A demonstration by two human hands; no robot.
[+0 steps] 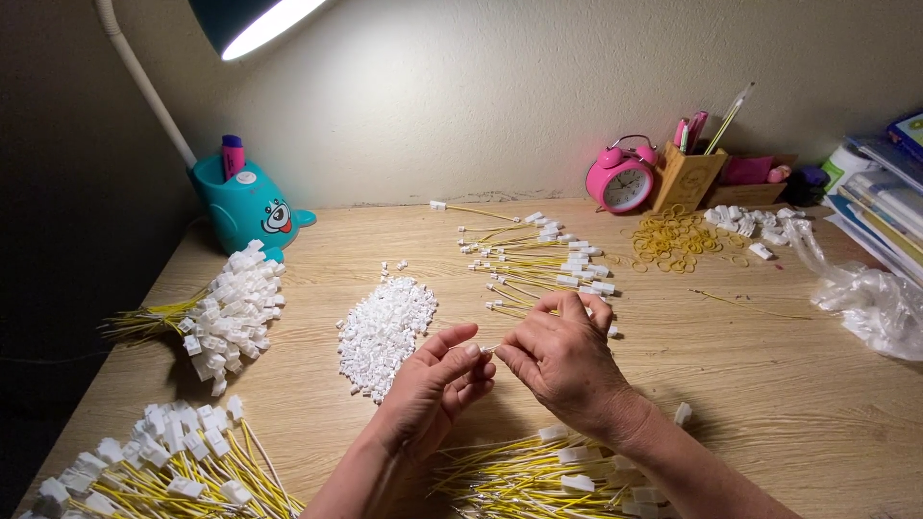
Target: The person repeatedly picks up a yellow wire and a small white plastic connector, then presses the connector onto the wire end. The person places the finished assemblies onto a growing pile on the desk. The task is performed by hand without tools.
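A small white plug [489, 349] was pinched between the fingertips of both hands, just right of the plug heap [383, 332]. The left hand [433, 389] gripped it narrowly from one side; the right hand [558, 358] nipped it from the other. Nearer than the heap, under the wrists, lay yellow wires [524, 476]. Beyond the heap on the counter [769, 384] lay more wires [534, 261]. Left of the heap sat a bundle [231, 312].

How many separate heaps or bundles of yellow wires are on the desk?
4: a bundle by the lamp base, one at bottom left, a loose spread at centre back, one under the wrists. The edge may hide more.
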